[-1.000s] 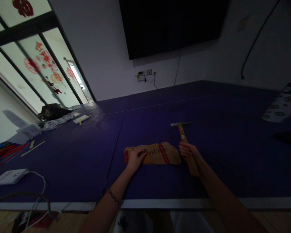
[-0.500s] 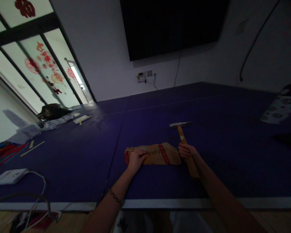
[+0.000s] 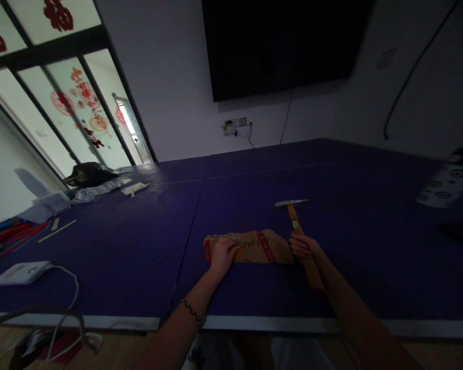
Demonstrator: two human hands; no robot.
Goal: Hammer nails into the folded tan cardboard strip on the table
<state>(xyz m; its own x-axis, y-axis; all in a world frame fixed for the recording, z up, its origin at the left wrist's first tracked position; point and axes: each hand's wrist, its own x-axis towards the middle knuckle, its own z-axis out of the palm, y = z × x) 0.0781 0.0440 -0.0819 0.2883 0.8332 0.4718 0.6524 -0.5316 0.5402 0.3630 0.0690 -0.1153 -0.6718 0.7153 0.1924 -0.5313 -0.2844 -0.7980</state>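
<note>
A brown cardboard piece with red bands (image 3: 254, 246) lies on the dark blue table (image 3: 231, 293). My left hand (image 3: 223, 254) rests on its left part, fingers pressed together; anything between the fingertips is too small to make out. Around the wooden handle of a hammer (image 3: 295, 221) my right hand (image 3: 305, 246) is closed, just right of the cardboard. The hammer's metal head points away from me, above the table.
A white power bank (image 3: 22, 273) with a cable lies at the left. Behind it are red and blue strips (image 3: 13, 234), a white tray (image 3: 134, 189) and a black bag (image 3: 88, 174). A patterned cylinder (image 3: 447, 182) stands at the right.
The whole view has shifted slightly, with things appearing a little further right. Both hands keep their hold and nearly the same places relative to the cardboard.
</note>
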